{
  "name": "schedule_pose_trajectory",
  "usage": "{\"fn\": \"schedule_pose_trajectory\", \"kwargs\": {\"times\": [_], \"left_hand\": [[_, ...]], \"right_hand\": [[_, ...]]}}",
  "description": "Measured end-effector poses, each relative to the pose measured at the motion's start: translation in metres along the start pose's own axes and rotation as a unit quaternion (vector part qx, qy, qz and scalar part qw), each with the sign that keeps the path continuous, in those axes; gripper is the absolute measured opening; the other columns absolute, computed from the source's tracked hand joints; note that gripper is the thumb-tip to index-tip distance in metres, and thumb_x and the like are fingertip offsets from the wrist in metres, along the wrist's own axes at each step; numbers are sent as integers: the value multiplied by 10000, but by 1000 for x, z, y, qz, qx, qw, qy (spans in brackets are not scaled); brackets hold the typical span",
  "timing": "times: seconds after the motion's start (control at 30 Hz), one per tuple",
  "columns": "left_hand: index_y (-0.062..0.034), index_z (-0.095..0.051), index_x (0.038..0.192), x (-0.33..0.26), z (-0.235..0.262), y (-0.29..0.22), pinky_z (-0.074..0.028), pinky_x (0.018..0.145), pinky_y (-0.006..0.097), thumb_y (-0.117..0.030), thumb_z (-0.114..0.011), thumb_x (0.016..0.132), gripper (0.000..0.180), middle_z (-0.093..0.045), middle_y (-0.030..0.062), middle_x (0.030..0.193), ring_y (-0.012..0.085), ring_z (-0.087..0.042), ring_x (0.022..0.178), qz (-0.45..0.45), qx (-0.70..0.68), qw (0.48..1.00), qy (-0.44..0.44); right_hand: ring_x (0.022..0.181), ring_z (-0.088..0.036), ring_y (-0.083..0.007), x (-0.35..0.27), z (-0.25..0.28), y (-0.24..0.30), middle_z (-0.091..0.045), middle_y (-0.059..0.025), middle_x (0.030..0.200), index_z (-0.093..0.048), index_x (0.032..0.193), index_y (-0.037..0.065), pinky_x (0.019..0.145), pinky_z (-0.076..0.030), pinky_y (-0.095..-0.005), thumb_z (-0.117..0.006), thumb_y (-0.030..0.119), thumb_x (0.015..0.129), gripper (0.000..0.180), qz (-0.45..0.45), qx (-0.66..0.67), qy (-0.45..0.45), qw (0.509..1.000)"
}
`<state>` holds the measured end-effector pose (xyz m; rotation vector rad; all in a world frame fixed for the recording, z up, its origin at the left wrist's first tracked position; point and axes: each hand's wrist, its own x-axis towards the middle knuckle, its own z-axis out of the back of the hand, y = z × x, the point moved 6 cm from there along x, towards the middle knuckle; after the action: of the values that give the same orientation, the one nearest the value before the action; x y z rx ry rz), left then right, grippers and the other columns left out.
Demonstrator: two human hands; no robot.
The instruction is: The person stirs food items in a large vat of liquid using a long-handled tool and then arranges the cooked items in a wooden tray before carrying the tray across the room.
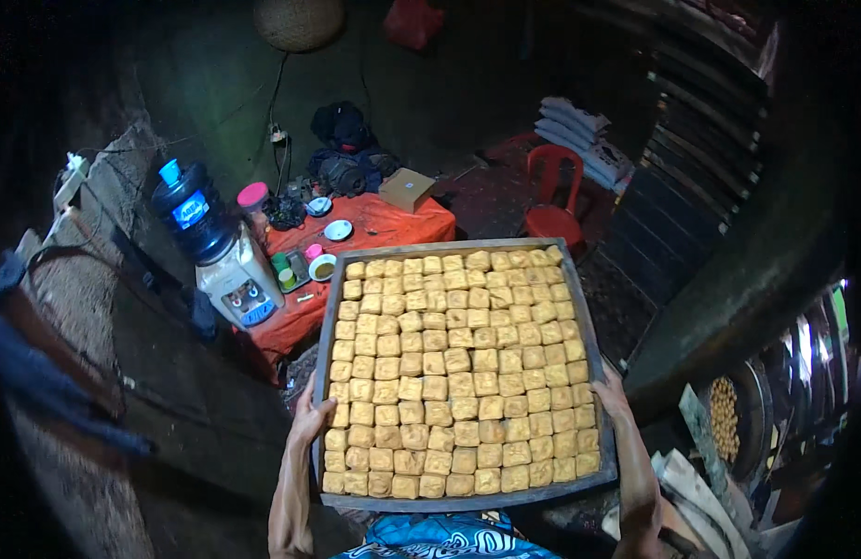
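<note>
A square wooden tray (454, 505) spans the middle of the view, held in front of my body at about waist height. Rows of golden-yellow tofu cubes (458, 373) fill it side by side. My left hand (309, 415) grips the left rim, its thumb over the edge beside the cubes. On the opposite rim, my right hand (612, 393) is closed round the wood, and its fingers are partly hidden by the tray.
Beyond the tray stands a table with an orange cloth (407, 224), bearing bowls, cups and a cardboard box (407, 189). A water dispenser (239, 279) is at left. Farther back are a red chair (553, 222) and stacked sacks (579, 140). Round yellowish pieces (725, 419) lie at right.
</note>
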<state>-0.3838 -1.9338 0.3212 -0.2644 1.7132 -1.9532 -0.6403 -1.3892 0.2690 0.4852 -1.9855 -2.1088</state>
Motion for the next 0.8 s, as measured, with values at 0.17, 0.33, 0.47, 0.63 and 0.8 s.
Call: {"fn": "schedule_pose_trajectory", "kwargs": {"times": [0.17,0.33,0.47,0.63,0.8], "left_hand": [[-114,-262,1376,-1,-10,4,-418,721,237,22,-561,763,696,-536,39,1086,99,-498,837,-15,16,1000,-5],[-164,-261,1375,12,22,36,-349,465,215,-8,-561,772,692,-503,-28,753,61,-420,541,-30,-22,999,-14],[-165,-330,1340,13,99,25,-324,445,218,-1,-528,787,610,-459,-36,681,64,-387,522,24,-12,998,-59],[-125,-309,1352,72,48,29,-408,683,253,-3,-549,793,620,-540,19,954,127,-500,802,-11,35,996,85],[-87,-294,1356,85,148,4,-377,873,282,-54,-610,776,661,-507,47,1159,164,-482,1012,-61,174,982,23]], "right_hand": [[1161,-418,-154,-8,2,-6,-410,-78,1299,-289,1340,-23,958,-328,-261,-453,-67,700,662,8,32,1,999],[1138,-425,-159,32,-20,-9,-459,-95,1242,-322,1325,-10,966,-312,-272,-494,31,762,591,77,-3,36,996],[1082,-436,-119,59,-98,-35,-486,-70,1216,-375,1289,8,922,-354,-267,-513,66,781,529,76,-115,33,990],[1079,-451,-173,-33,-16,-170,-494,-92,1198,-381,1283,13,888,-398,-327,-544,144,813,515,145,50,-113,982],[917,-513,-190,-13,-148,-37,-540,-106,1075,-462,1192,13,834,-414,-301,-526,140,851,370,112,2,-99,989]]}}
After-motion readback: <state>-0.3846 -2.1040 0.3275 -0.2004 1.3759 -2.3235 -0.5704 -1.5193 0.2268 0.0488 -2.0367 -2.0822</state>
